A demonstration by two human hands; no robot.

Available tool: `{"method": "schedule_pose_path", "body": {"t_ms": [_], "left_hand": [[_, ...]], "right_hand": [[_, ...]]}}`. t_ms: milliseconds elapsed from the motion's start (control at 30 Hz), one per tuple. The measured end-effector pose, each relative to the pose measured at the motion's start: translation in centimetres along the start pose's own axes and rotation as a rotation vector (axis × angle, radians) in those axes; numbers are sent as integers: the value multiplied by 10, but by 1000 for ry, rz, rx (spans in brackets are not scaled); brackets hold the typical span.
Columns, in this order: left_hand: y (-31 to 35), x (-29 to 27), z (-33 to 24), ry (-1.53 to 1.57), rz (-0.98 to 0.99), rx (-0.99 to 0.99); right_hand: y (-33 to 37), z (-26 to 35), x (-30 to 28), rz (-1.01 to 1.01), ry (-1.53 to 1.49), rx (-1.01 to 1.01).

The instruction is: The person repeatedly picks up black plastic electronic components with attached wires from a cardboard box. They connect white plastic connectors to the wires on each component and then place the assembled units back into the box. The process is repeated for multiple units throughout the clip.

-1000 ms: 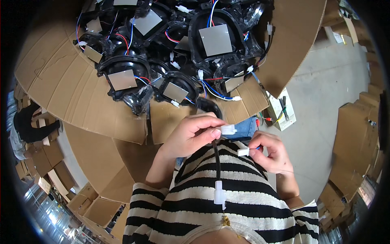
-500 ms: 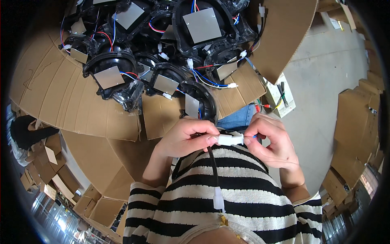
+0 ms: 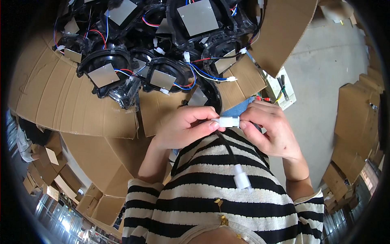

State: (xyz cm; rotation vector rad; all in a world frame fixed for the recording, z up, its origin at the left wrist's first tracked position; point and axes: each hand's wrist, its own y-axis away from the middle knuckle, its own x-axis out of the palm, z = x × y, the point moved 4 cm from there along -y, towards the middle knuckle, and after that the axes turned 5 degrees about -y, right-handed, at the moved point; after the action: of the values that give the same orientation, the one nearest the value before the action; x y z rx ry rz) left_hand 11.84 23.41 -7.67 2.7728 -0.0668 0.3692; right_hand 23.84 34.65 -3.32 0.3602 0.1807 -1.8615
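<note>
A white plastic wire connector (image 3: 228, 121) lies level between my two hands, in front of the striped shirt. Thumb and fingers of my left hand (image 3: 185, 127) pinch its left end. My right hand (image 3: 271, 129) pinches the right end, thumb below and fingers curled above. From under my left fingers a black cable (image 3: 228, 147) runs down to a white plug (image 3: 242, 177), which hangs loose over the shirt. Just beyond my hands sits a black lamp housing (image 3: 209, 91) with a silver plate. My fingers partly hide both ends of the connector.
A big open cardboard box (image 3: 77, 95) ahead holds several black housings (image 3: 107, 67) with silver plates and coloured wires. Beyond my right hand stands a white box (image 3: 289, 97) with dark-handled tools on it. More cartons (image 3: 354, 122) line the right side.
Both hands have moved slightly forward, away from my body, with the connector between them. The hanging plug has swung to the right and upward. The person at far left has shifted.
</note>
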Motion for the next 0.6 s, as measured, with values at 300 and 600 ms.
{"method": "schedule_pose_path", "body": {"t_ms": [300,600], "left_hand": [[-2,2,8,-146,60,123],[9,-9,14,98,-29,141]], "right_hand": [[4,-3,8,131,15,20],[17,-5,-25,33,-29,79]]}}
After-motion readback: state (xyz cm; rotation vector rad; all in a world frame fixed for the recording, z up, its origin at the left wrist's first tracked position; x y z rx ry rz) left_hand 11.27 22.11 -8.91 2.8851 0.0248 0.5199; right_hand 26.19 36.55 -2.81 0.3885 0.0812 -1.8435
